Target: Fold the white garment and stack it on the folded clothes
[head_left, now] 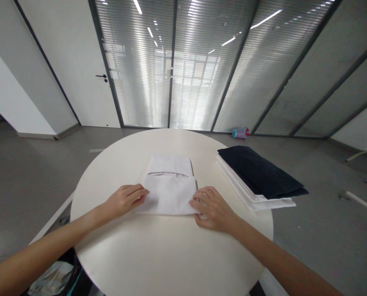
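I am resting both hands on a folded white garment (pixel 170 187) that is lying at the middle of the round white table (pixel 171 255). My left hand (pixel 126 200) is lying flat with its fingers together on the garment's near left corner; my right hand (pixel 210 207) is pressing the near right edge, fingers slightly curled and clamped on nothing. The garment is sitting square to me, its far half showing a seam line across the width.

To do this step well, in my judgement:
1. I am keeping both palms low and even, so the upper layer is not creeping over the lower one.
2. I am smoothing outward from the centre toward the side edges, so trapped air is escaping.
3. I am holding the near corners aligned before making any further crease.

To the right, apart from the garment, a dark folded cloth (pixel 262 172) is lying on top of a stack of white folded cloths (pixel 251 193). A small teal-and-pink container (pixel 240 132) is lying on the floor by the far glass partition.

Hard to make out: what kind of garment this is, how many layers it is holding, and whether my right fingertips are tucked beneath the edge. The items below the table at near left are cut off.
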A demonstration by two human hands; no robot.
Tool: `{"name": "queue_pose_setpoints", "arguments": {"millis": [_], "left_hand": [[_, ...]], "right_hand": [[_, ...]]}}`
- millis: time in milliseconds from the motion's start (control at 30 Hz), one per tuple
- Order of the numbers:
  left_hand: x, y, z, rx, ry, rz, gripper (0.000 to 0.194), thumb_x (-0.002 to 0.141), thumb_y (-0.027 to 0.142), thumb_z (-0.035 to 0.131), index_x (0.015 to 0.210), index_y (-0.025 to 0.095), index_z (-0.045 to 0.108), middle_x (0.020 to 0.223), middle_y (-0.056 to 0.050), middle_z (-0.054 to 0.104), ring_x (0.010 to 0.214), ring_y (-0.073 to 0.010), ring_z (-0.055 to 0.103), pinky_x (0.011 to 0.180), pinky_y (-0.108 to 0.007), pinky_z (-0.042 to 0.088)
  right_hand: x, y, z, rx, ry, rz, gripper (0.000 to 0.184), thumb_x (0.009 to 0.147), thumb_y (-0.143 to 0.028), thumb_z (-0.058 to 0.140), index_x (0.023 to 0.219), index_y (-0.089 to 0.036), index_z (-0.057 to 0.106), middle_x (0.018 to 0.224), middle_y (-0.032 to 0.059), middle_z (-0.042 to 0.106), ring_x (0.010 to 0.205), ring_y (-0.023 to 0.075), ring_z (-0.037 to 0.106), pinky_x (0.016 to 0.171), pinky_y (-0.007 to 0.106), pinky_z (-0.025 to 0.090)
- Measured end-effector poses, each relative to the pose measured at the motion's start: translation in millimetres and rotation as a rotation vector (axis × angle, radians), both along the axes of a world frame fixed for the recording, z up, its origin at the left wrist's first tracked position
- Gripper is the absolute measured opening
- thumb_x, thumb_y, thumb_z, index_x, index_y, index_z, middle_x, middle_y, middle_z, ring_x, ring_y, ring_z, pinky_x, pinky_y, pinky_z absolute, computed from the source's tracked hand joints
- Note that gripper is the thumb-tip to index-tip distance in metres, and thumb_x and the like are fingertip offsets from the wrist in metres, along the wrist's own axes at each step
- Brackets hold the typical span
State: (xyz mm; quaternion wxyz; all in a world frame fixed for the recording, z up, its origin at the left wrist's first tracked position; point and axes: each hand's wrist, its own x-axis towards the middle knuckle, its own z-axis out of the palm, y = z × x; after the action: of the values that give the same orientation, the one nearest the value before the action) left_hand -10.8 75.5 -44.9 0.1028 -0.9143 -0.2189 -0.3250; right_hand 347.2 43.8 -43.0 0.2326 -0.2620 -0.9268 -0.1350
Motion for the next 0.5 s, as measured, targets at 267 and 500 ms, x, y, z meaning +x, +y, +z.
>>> {"name": "queue_pose_setpoints", "arguments": {"millis": [267,500], "left_hand": [[9.8,-13.6,5.4,-0.199,0.282,-0.02,0.052,0.09,0.044,0.067,0.133,0.017,0.054,0.12,-0.016,0.066,0.109,-0.0295,0.065,0.091,-0.045,0.056],[2.4,-0.3,-10.3,-0.082,0.022,0.03,0.03,0.095,0.016,0.054,0.124,0.018,0.061,0.106,-0.01,0.073,0.091,-0.0185,0.072,0.077,-0.03,0.061]], "right_hand": [[-2.5,2.2,-8.3,0.08,0.051,0.066,0.016,0.088,-0.01,0.056,0.102,-0.016,0.061,0.078,0.0043,0.063,0.076,0.0186,0.056,0.075,0.036,0.047],[-5.1,8.4,0.1,-0.037,0.355,0.094,0.03,0.088,-0.021,0.065,0.117,-0.021,0.058,0.091,0.0065,0.066,0.087,0.0211,0.062,0.08,0.039,0.049]]}}
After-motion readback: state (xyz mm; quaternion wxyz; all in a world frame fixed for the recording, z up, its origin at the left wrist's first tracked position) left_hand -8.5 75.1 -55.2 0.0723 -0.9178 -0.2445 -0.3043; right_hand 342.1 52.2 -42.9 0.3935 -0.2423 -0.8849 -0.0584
